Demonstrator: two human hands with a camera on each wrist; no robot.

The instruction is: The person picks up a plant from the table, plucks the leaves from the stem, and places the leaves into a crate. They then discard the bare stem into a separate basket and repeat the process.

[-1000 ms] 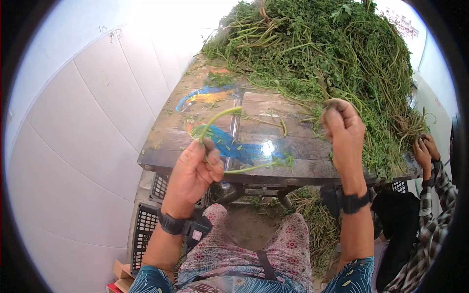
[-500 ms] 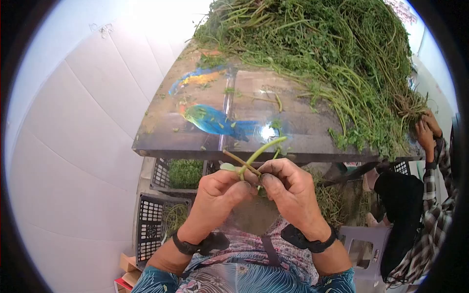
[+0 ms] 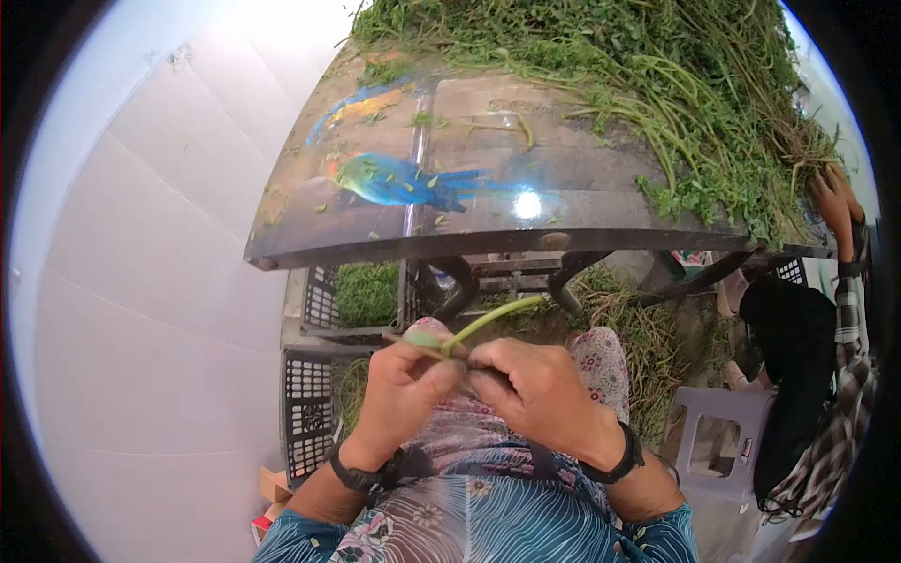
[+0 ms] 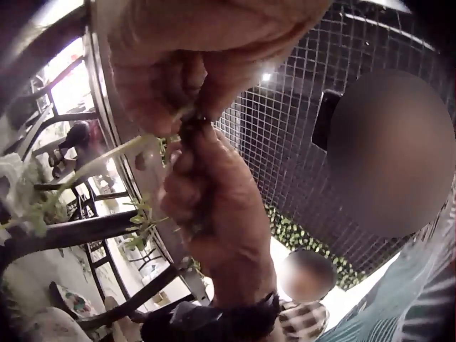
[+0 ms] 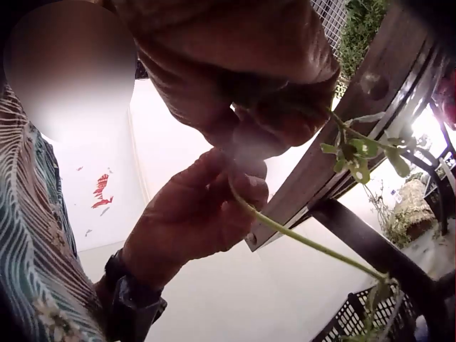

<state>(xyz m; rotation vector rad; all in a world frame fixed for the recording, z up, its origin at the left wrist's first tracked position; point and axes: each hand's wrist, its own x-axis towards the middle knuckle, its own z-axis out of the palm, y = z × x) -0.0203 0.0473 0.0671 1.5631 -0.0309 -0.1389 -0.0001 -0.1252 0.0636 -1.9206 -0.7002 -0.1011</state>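
Your left hand [image 3: 405, 396] and right hand [image 3: 542, 389] are pinching a green stem [image 3: 496, 317] at their fingertips, close together above your lap [image 3: 465, 430] and just short of the table [image 3: 582, 178]. A heap of leafy greens [image 3: 610, 33] is covering the table's far part, and a black crate [image 3: 306, 403] is standing low on your left.
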